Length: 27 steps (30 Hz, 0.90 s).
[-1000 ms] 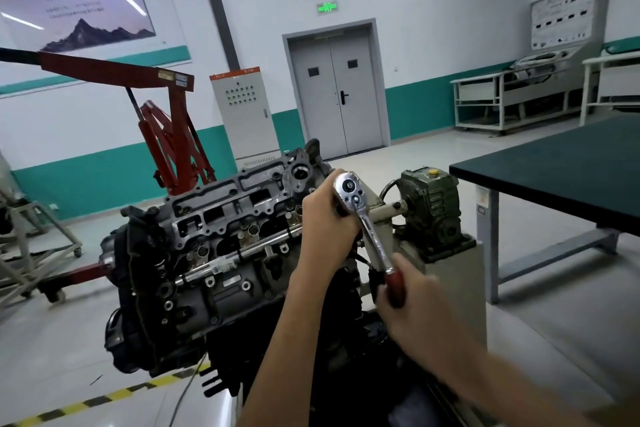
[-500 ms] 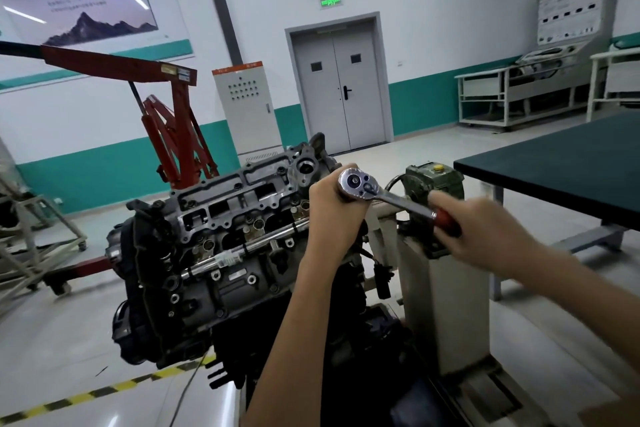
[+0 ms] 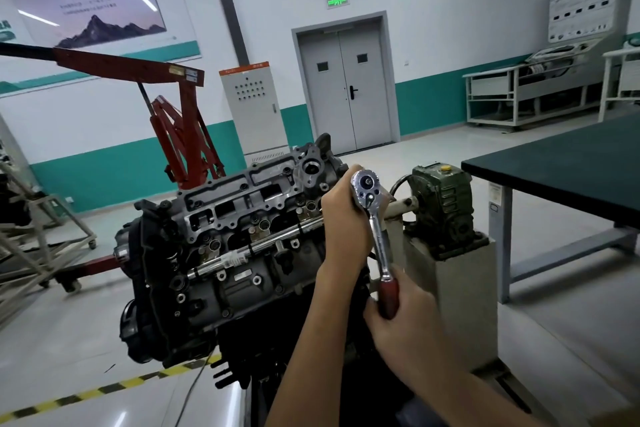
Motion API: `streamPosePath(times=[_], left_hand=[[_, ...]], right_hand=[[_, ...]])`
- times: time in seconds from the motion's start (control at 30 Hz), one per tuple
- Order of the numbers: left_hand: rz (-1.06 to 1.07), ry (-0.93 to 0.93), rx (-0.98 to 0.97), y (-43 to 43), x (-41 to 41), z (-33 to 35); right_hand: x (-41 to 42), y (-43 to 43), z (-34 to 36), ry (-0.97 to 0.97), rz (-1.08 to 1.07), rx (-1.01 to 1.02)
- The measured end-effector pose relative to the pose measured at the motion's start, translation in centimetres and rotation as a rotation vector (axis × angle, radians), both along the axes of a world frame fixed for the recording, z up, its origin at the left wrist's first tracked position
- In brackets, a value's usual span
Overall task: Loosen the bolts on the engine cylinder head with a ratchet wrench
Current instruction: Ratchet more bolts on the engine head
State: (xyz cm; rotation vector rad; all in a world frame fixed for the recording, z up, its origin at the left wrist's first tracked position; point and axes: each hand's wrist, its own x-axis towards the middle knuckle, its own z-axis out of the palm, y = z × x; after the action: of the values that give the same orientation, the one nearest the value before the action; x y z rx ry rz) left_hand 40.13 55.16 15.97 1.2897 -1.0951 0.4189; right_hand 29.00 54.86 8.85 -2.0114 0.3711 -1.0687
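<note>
the ratchet wrench (image 3: 375, 229) has swung since half a second ago: its handle pointed right then and now points down toward the person. its chrome head remains in the same place, at the right end of the cylinder head (image 3: 242, 204). the right hand (image 3: 408, 329) has come down with the handle, and its fingers wrap the red grip (image 3: 388, 295). the left hand (image 3: 344, 218), forearm upright, curls around the wrench head from the left. this hand hides whatever the wrench head sits on. the engine (image 3: 194, 288) lies tilted, cylinder head toward the camera. count: one wrench, two hands, one engine, one red hoist (image 3: 180, 128) behind it, one green gearbox (image 3: 443, 204) to its right, one dark-topped table (image 3: 571, 177).
</note>
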Motion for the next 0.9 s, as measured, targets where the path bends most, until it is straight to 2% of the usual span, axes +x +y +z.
streamPosePath(times=[0.07,0.17,0.33,0.43,0.5,0.57,0.67,0.8,0.9], left_hand=[[-0.050,0.033,0.015,0.0,0.2,0.2],[-0.013,0.020,0.067,0.2,0.5,0.8],[0.046,0.006,0.146,0.4,0.6,1.1],[0.007,0.011,0.172,0.5,0.7,1.4],[-0.002,0.009,0.173,0.6,0.8,1.3],[0.015,-0.011,0.146,0.7,0.7,1.0],[0.042,-0.045,0.094,0.6,0.5,0.4],[0.027,-0.016,0.025,0.1,0.2,0.1],[-0.006,-0.002,0.050,0.3,0.6,0.4]], right_hand=[[0.6,1.2,-0.1,-0.041,0.038,0.059],[-0.2,-1.0,0.3,0.014,0.048,-0.027],[-2.6,-9.7,3.2,0.317,0.023,-0.474],[-2.7,-13.5,7.1,0.338,-0.126,-0.768],[-2.1,-14.2,8.2,0.323,-0.183,-0.831],[-1.9,-13.6,7.3,0.338,-0.183,-0.766],[-2.0,-9.5,3.2,0.299,-0.129,-0.484],[0.0,-1.3,0.0,0.000,-0.033,-0.091],[1.4,1.5,-0.4,-0.076,0.059,0.066]])
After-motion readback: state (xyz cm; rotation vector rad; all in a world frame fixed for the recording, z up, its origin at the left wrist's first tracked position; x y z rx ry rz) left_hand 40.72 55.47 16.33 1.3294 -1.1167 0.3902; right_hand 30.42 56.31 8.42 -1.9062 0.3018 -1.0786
